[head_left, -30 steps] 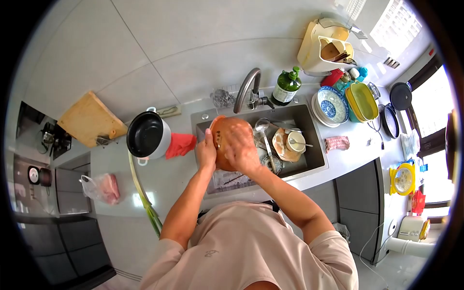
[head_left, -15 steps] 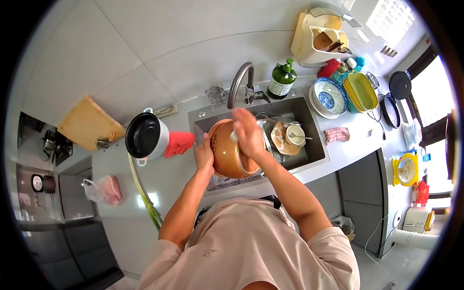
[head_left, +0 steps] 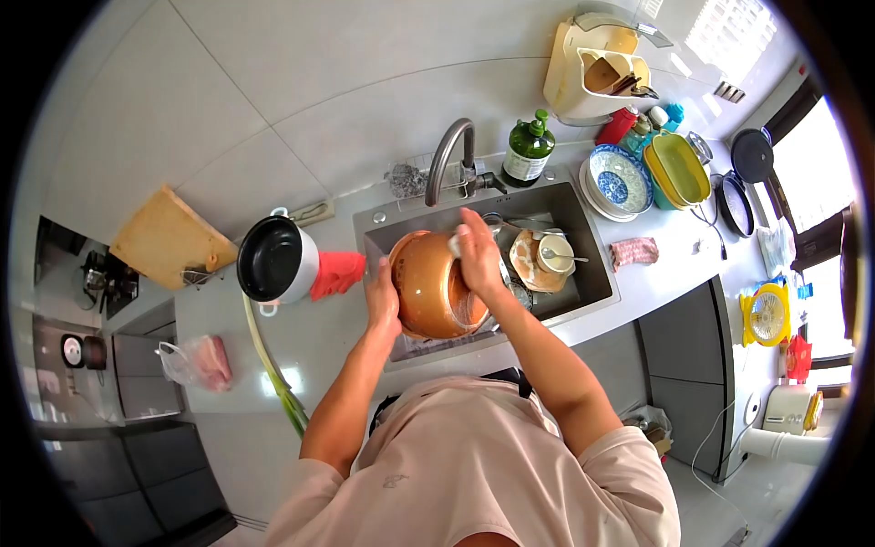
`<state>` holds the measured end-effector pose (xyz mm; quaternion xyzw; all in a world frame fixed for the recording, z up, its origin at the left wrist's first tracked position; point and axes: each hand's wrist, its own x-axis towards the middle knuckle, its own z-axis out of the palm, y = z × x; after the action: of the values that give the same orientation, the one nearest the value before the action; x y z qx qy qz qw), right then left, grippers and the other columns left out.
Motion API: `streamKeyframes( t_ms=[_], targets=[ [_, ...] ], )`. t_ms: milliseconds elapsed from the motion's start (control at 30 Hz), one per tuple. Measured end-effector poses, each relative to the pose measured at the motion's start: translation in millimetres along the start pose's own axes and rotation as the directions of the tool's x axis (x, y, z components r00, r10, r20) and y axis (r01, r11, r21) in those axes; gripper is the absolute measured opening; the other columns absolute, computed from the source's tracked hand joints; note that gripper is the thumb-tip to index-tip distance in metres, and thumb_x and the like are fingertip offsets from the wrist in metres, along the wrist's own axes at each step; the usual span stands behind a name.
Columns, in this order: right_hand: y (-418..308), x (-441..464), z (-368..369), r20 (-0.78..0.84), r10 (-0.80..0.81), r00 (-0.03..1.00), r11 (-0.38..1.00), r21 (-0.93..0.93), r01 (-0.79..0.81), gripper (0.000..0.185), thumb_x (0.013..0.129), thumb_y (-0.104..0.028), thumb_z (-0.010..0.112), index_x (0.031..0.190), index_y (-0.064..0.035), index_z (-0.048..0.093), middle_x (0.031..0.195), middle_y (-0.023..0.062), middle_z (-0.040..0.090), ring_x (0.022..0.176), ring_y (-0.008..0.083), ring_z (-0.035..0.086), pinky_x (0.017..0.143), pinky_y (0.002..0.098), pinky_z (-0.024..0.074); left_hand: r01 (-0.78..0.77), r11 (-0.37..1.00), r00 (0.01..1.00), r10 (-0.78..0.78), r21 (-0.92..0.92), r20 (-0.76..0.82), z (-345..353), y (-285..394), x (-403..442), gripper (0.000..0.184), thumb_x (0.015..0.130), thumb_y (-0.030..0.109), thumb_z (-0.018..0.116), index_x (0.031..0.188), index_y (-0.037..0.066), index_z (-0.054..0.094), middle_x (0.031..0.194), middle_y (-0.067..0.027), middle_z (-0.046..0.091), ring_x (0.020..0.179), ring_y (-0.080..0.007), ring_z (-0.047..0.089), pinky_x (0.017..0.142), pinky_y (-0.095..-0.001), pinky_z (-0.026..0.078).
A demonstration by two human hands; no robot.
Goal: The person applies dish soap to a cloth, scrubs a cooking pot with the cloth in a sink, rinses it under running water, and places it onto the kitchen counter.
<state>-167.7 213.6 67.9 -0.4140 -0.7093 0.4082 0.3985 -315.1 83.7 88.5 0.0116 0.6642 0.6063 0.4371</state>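
Note:
A rounded, glossy orange-brown pot (head_left: 424, 287) is held tilted over the grey sink (head_left: 588, 296), its outer side facing up. My left hand (head_left: 382, 299) grips the pot along its left edge, thumb up. On the pot's right side lies my right hand (head_left: 478, 257), pressing a small white wad (head_left: 454, 246) against the surface; whether it is sponge or cloth I cannot tell. Right of that hand, inside the sink, rest a stained plate (head_left: 523, 257) and a small white bowl (head_left: 554, 252) with a spoon across it. The faucet (head_left: 454, 150) arches above the pot.
Left of the sink stand a white pot with black inside (head_left: 271, 259) and red gloves (head_left: 337, 273). Green onion (head_left: 264, 356) and bagged meat (head_left: 211, 357) lie farther left. A green soap bottle (head_left: 529, 150), stacked blue-patterned bowls (head_left: 621, 180) and a folded cloth (head_left: 634, 252) are right.
My right hand has slid slightly down and to the right across the pot, with the white wad. The pot has tipped a little; my left hand keeps its hold.

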Motion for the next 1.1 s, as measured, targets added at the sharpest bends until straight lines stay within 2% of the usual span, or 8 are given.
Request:
streamKeyframes(
  t_ms=[200, 367, 433, 533, 767, 867, 933, 1100],
  targets=[
    [0.3, -86.0, 7.3, 0.047, -0.189, 0.981, 0.975, -0.113, 0.194, 0.056, 0.108, -0.027, 0.048, 0.152, 0.0071, 0.042, 0.157, 0.03, 0.041, 0.149, 0.0481, 0.034, 0.123, 0.0533, 0.0296, -0.083, 0.989, 0.996, 0.08, -0.126, -0.032, -4.2, -8.7, 9.0, 0.066, 0.108, 0.054, 0.049, 0.127, -0.008, 0.063, 0.125, -0.0178, 0.066, 0.11, -0.0233, 0.065, 0.095, -0.0411, 0.054],
    [-37.3, -28.6, 8.8, 0.209, -0.455, 0.866, 0.844, -0.209, 0.494, 0.052, 0.108, -0.031, 0.047, 0.145, 0.0049, 0.053, 0.151, 0.0278, 0.05, 0.145, 0.047, 0.041, 0.12, 0.0501, 0.0346, -0.204, 0.963, 0.973, 0.22, 0.175, -0.076, -5.8, -23.7, 9.9, 0.066, 0.109, 0.054, 0.047, 0.089, -0.004, 0.072, 0.08, -0.0085, 0.065, 0.075, -0.0181, 0.057, 0.071, -0.0396, 0.049],
    [-19.3, -4.7, 10.4, 0.215, -0.022, 0.976, 0.98, -0.188, 0.064, 0.051, 0.107, -0.033, 0.048, 0.139, 0.0063, 0.058, 0.144, 0.0291, 0.056, 0.137, 0.0457, 0.051, 0.116, 0.0471, 0.0404, -0.243, 0.926, 0.963, 0.265, 0.288, -0.039, -13.5, -29.2, 11.7, 0.069, 0.109, 0.055, 0.045, 0.08, -0.003, 0.068, 0.07, -0.0068, 0.06, 0.07, -0.0178, 0.053, 0.067, -0.041, 0.046],
    [8.3, -14.1, 3.4, 0.17, 0.137, 0.976, 0.981, -0.157, -0.11, 0.054, 0.107, -0.033, 0.05, 0.142, 0.0077, 0.054, 0.143, 0.0301, 0.056, 0.134, 0.0437, 0.054, 0.115, 0.044, 0.0412, -0.369, 0.814, 0.916, 0.401, 0.45, 0.025, -22.9, -32.8, 13.2, 0.074, 0.11, 0.056, 0.042, 0.067, -0.001, 0.062, 0.057, -0.0089, 0.054, 0.06, -0.0221, 0.051, 0.061, -0.0455, 0.042],
    [-33.3, -44.6, 19.5, 0.147, -0.524, 0.839, 0.786, -0.294, 0.543, 0.055, 0.109, -0.032, 0.043, 0.147, 0.0071, 0.049, 0.14, 0.0322, 0.058, 0.133, 0.0458, 0.055, 0.114, 0.0456, 0.0425, -0.555, 0.421, 0.747, 0.631, 0.718, 0.208, -15.7, -39.3, -5.7, 0.073, 0.111, 0.05, 0.036, 0.063, -0.001, 0.057, 0.064, -0.0278, 0.058, 0.06, -0.0505, 0.055, 0.06, -0.0579, 0.038],
    [20.1, 1.3, 15.9, 0.232, 0.181, 0.956, 0.98, -0.123, -0.156, 0.05, 0.107, -0.033, 0.046, 0.14, 0.0028, 0.058, 0.134, 0.0255, 0.065, 0.126, 0.0364, 0.062, 0.109, 0.0415, 0.0465, -0.648, 0.369, 0.657, 0.713, 0.666, 0.245, -24.8, -33.7, -8.3, 0.072, 0.112, 0.048, 0.039, 0.061, -0.002, 0.054, 0.054, -0.0219, 0.048, 0.05, -0.0394, 0.047, 0.054, -0.054, 0.034],
    [29.3, 11.3, -2.4, 0.43, 0.58, 0.692, 0.707, 0.156, -0.69, 0.049, 0.105, -0.036, 0.047, 0.132, 0.001, 0.065, 0.126, 0.016, 0.07, 0.109, 0.0254, 0.067, 0.097, 0.0374, 0.0506, -0.699, 0.375, 0.618, 0.745, 0.609, 0.251, -32.0, -25.1, -10.4, 0.07, 0.112, 0.043, 0.042, 0.059, -0.003, 0.048, 0.049, -0.016, 0.04, 0.044, -0.0277, 0.039, 0.05, -0.0486, 0.03],
    [13.4, -19.9, -0.9, 0.159, 0.447, 0.88, 0.858, 0.202, -0.472, 0.047, 0.105, -0.039, 0.058, 0.125, 0.0015, 0.071, 0.113, 0.0141, 0.077, 0.109, 0.0198, 0.068, 0.096, 0.035, 0.0515, -0.663, 0.409, 0.651, 0.729, 0.626, 0.213, -44.4, -20.6, 4.0, 0.07, 0.111, 0.042, 0.044, 0.055, 0.0, 0.053, 0.05, -0.0211, 0.047, 0.044, -0.0403, 0.047, 0.05, -0.052, 0.034]
  ],
)
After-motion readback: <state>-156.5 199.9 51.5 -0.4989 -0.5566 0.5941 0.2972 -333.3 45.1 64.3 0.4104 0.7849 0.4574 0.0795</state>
